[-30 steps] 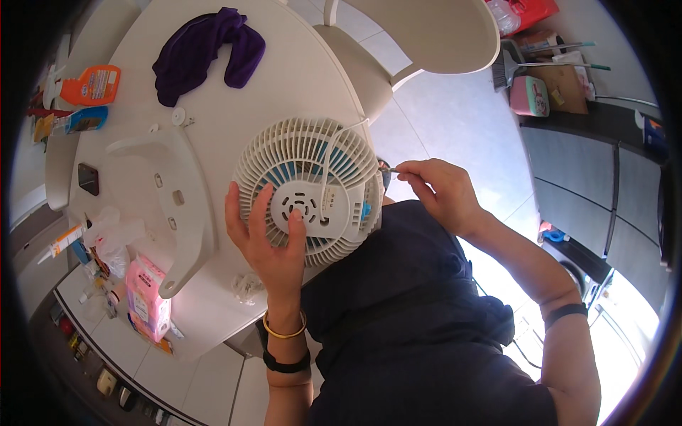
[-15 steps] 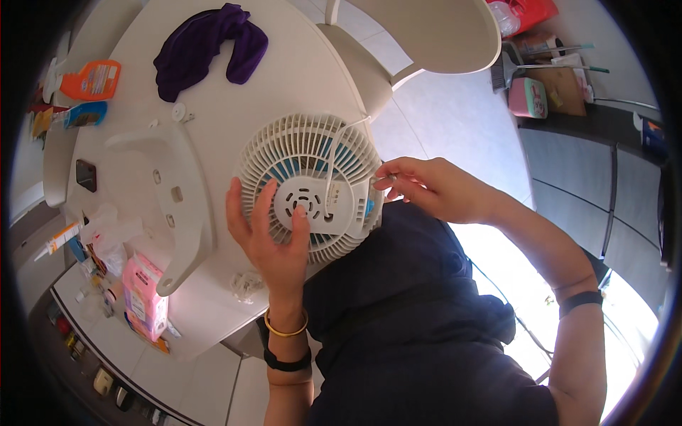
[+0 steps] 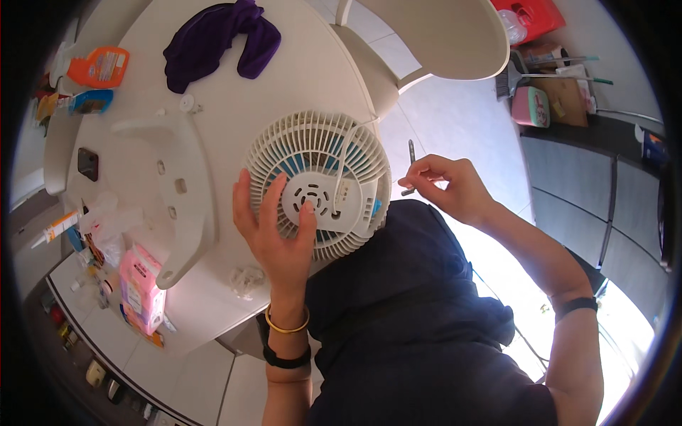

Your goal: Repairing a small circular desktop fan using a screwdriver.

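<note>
A white fan head (image 3: 327,245) with a round slatted grille lies back side up at the table's near edge, partly over my lap. Blue blades show through its slats, and a white cord runs across its back. My left hand (image 3: 273,238) rests against its left side with fingers spread, the thumb on the central motor cover. Just right of the fan and clear of it, my right hand (image 3: 451,186) pinches a thin grey metal rod (image 3: 412,150), perhaps a screwdriver shaft. The white curved fan stand (image 3: 193,206) lies farther left on the table.
On the white table (image 3: 234,135) are a purple cloth (image 3: 206,50), a small white knob (image 3: 187,104), a phone (image 3: 88,164), a pink packet (image 3: 142,287) and a crumpled clear bag (image 3: 246,282). A chair (image 3: 447,35) stands at the far right.
My right hand has drawn back from the fan's right rim, and the rod in its fingers now shows plainly. The left hand keeps its place on the fan.
</note>
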Demonstrator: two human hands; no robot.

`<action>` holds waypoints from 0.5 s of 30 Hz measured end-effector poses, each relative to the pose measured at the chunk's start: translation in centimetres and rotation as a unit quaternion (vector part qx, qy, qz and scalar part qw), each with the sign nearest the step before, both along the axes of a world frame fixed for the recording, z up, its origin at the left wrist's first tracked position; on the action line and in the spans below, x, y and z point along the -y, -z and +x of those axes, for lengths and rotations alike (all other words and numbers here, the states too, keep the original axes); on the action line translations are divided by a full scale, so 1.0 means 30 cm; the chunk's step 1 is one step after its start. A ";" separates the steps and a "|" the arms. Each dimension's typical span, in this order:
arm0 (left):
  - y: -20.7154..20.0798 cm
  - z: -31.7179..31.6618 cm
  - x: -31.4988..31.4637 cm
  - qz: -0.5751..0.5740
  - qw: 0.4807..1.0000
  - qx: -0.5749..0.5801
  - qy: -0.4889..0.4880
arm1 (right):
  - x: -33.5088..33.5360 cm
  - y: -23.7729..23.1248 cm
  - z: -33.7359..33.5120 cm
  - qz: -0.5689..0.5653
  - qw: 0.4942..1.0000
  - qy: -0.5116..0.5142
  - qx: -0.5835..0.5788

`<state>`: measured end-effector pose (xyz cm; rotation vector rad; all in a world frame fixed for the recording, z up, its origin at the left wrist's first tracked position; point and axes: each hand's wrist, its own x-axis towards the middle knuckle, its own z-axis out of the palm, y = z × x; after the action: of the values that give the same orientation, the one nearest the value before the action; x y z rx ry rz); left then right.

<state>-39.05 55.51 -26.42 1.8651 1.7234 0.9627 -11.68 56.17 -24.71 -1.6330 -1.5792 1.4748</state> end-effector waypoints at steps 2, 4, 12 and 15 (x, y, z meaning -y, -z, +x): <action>-0.001 -0.005 -0.002 -0.002 1.000 -0.006 0.000 | 0.009 -0.020 0.003 0.039 0.999 -0.017 0.003; 0.004 -0.008 -0.003 -0.005 1.000 -0.002 0.004 | 0.014 -0.028 0.012 0.076 0.997 -0.033 0.007; -0.005 -0.002 -0.006 -0.008 1.000 0.002 0.008 | -0.022 -0.027 0.047 0.194 0.947 -0.129 0.220; -0.005 -0.002 -0.007 -0.007 1.000 -0.002 0.009 | -0.020 -0.027 0.036 0.164 0.977 -0.023 0.135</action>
<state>-39.11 55.73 -26.28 1.8721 1.7084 0.9391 -10.61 56.77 -23.89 -1.6571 -1.8998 0.9743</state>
